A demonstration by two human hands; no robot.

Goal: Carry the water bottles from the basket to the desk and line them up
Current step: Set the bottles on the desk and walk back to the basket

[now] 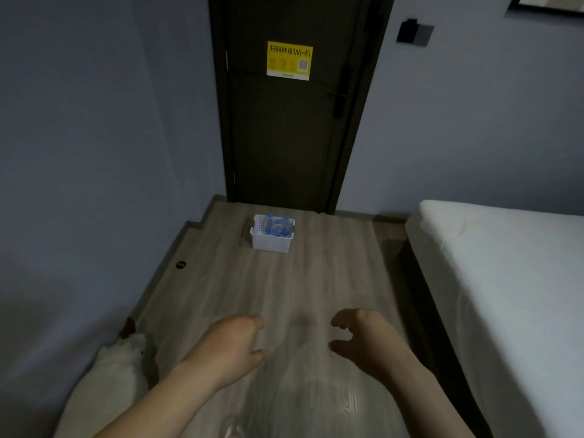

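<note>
A white slotted basket (271,243) stands on the wooden floor in front of a dark door. Several clear water bottles (278,227) with blue caps and labels stand upright inside it. My left hand (232,346) and my right hand (358,335) are stretched forward low in the view, well short of the basket. Both have loosely curled fingers and hold nothing. No desk is in view.
A bed with a white mattress (505,279) runs along the right side. The dark door (294,121) with a yellow Wi-Fi notice closes the far end. A white stuffed toy (117,361) lies by the left wall. Wooden floor (300,289) lies between me and the basket.
</note>
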